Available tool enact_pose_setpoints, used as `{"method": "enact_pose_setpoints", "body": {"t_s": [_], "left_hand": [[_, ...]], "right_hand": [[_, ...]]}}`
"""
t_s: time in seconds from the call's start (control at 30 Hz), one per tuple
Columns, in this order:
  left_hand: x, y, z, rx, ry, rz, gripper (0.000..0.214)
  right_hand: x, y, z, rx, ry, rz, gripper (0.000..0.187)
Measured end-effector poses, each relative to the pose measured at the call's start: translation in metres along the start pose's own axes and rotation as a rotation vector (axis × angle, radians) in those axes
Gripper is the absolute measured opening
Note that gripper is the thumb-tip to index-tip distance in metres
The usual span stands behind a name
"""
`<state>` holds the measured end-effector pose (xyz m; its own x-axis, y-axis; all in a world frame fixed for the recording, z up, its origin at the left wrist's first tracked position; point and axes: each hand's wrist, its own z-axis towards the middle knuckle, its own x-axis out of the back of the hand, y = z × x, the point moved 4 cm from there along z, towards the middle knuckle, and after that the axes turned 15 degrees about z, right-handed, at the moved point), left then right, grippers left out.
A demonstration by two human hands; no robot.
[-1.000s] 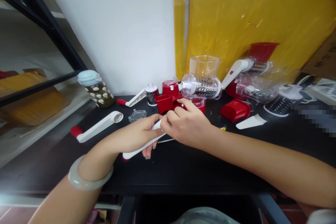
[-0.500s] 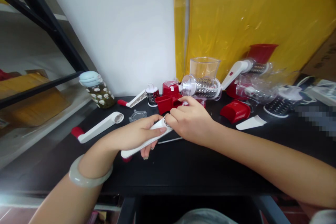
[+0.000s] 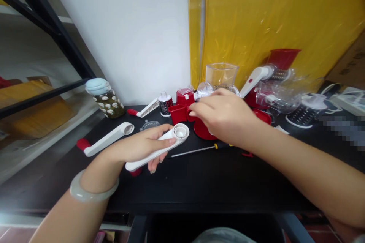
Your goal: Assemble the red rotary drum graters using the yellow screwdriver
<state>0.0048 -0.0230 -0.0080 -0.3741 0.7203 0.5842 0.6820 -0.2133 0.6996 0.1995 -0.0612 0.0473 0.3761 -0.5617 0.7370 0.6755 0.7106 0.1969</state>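
My left hand is wrapped round a white crank handle with a round socket end and a red knob below, held just over the black table. My right hand hovers with curled fingers at the red grater body, right in front of its clear drum and clear hopper; whether it grips anything I cannot make out. A thin screwdriver lies on the table between the hands.
A second white crank handle lies at the left, a third further back beside a small drum blade. A patterned bottle stands back left. More grater parts crowd the right. A yellow sheet hangs behind.
My right hand has let go of the crank's socket end and moved up and right to the red grater body. The left hand has tilted the crank so its socket faces up.
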Motion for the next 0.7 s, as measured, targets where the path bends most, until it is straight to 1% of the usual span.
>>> {"method": "enact_pose_setpoints", "body": {"t_s": [0.07,0.13,0.2,0.27,0.33,0.43,0.53,0.63,0.7], "left_hand": [[0.003,-0.001,-0.001,-0.001,0.007,0.015,0.043],[0.007,-0.003,-0.001,-0.002,0.024,0.034,0.043],[0.009,-0.003,-0.001,-0.014,0.038,0.056,0.042],[0.010,-0.004,0.000,-0.034,0.049,0.071,0.042],[0.011,-0.004,0.001,-0.057,0.059,0.074,0.042],[0.011,-0.004,0.002,-0.078,0.070,0.080,0.046],[0.012,-0.005,0.003,-0.085,0.070,0.084,0.049],[0.012,-0.006,0.003,-0.086,0.062,0.080,0.050],[0.012,-0.007,0.003,-0.091,0.063,0.078,0.049]], "right_hand": [[0.017,0.006,-0.006,-0.082,-0.084,0.074,0.029],[0.025,0.007,-0.021,-0.123,-0.237,0.176,0.030],[0.022,0.006,-0.045,-0.170,-0.382,0.253,0.022],[0.012,0.006,-0.072,-0.207,-0.476,0.229,0.013],[-0.001,0.007,-0.095,-0.241,-0.502,0.109,0.012],[-0.016,0.008,-0.115,-0.233,-0.464,-0.049,0.013],[-0.022,0.009,-0.120,-0.218,-0.428,-0.111,0.018],[-0.026,0.014,-0.121,-0.214,-0.427,-0.123,0.026],[-0.031,0.020,-0.123,-0.215,-0.444,-0.103,0.024]]}}
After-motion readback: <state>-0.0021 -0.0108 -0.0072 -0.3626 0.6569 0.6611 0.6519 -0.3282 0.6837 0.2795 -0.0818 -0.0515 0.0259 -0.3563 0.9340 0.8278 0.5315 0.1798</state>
